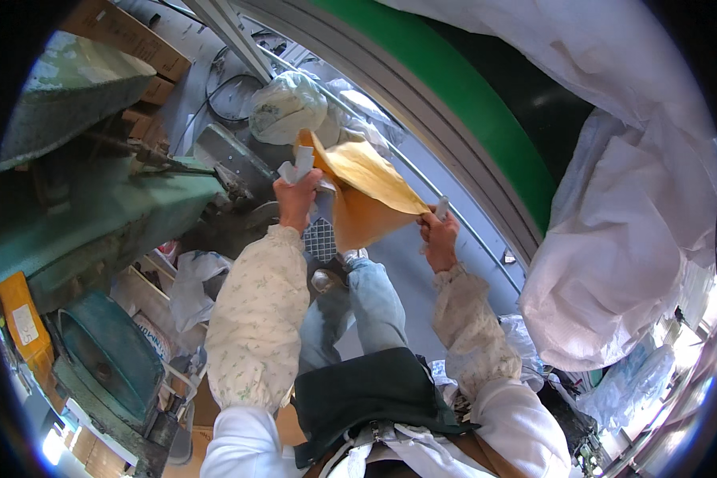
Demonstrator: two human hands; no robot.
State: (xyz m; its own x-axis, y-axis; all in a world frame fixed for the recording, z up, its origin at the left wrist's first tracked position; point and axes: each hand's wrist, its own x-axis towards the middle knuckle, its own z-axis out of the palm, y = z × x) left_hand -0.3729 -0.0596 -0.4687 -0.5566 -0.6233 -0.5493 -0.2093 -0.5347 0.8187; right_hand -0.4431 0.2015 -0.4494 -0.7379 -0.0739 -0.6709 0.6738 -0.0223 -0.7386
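A floppy yellow-orange sheet (366, 175) is stretched between my two hands, above my legs. Whether it is cloth, paper or a flattened bag, I cannot tell. My left hand (296, 201) is closed at its left edge, with a crumpled white strip (299, 166) sticking out above the fist. At the sheet's right corner, my right hand (440, 237) pinches it between closed fingers. A small whitish piece (442, 209) pokes up beside those fingers; its kind is unclear. The sheet's middle sags and folds between the hands.
A green-painted machine (111, 215) fills the left side, with a dark green wheel housing (107, 358) below it. To the right curves a large green-banded frame (486, 103), draped with white fabric (605, 247). A stuffed plastic bag (288, 107) lies beyond the sheet.
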